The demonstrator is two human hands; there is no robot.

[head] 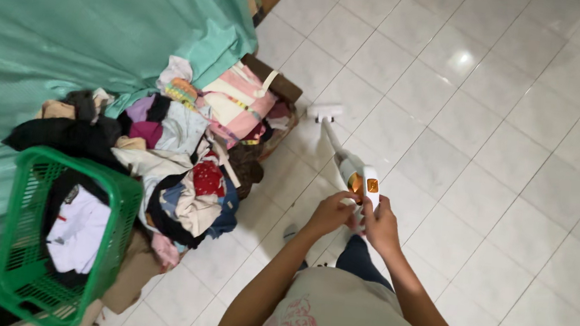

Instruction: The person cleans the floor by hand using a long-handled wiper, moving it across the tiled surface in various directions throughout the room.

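Hands together on slim white plastic stick vacuum (351, 163): left hand (331, 213) and right hand (381, 226) clasp its handle. Flat nozzle rests on glossy tiled floor (519, 135), beside rumpled clothes pile (184, 153); green slatted basket (59, 240) near floor's left edge.

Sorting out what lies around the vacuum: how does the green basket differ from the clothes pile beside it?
The green basket is a rigid slatted plastic box; the clothes pile is a loose heap. The basket holds only a few garments, mostly white and black; the pile mixes many colours. Both sit by the teal curtain, left of the stick vacuum that both hands, left hand and right hand, hold.
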